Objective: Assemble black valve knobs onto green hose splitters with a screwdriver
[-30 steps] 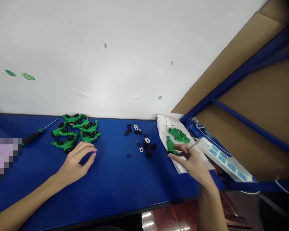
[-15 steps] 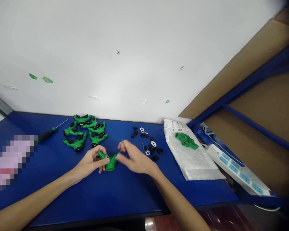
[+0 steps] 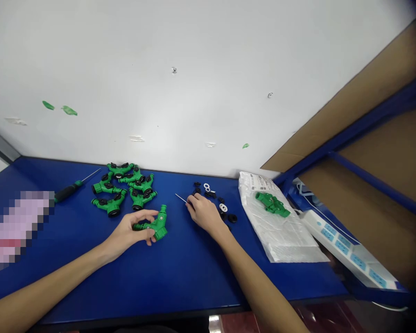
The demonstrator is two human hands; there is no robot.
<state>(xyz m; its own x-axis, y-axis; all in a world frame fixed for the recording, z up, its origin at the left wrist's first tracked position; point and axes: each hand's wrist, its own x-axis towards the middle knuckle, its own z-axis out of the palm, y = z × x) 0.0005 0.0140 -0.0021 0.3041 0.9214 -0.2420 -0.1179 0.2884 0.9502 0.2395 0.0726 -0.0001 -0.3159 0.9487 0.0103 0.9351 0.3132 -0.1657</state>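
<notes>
My left hand (image 3: 130,230) grips a green plastic Y-shaped hose connector (image 3: 156,226) low on the blue workbench (image 3: 187,282), with its fingers around one branch. My right hand (image 3: 201,213) stands a little to the right of it, its fingers closed on a thin metal pin (image 3: 180,198) whose tip points left. Right behind those fingers lie small black rubber parts and white washers (image 3: 211,194). Several assembled green connectors with black fittings (image 3: 123,190) form a heap to the upper left of my left hand.
A green-handled screwdriver (image 3: 69,190) lies left of the heap. Another green connector (image 3: 272,204) rests on a white plastic bag (image 3: 280,236). A power strip (image 3: 346,249) and a blue-framed shelf with cardboard (image 3: 377,185) stand at the right. A pixelated pink patch (image 3: 17,231) covers the left side.
My right hand has drawn away from the connector toward the small parts, showing the pin. My left hand still holds the connector, now turned with a branch upward. The view has shifted slightly.
</notes>
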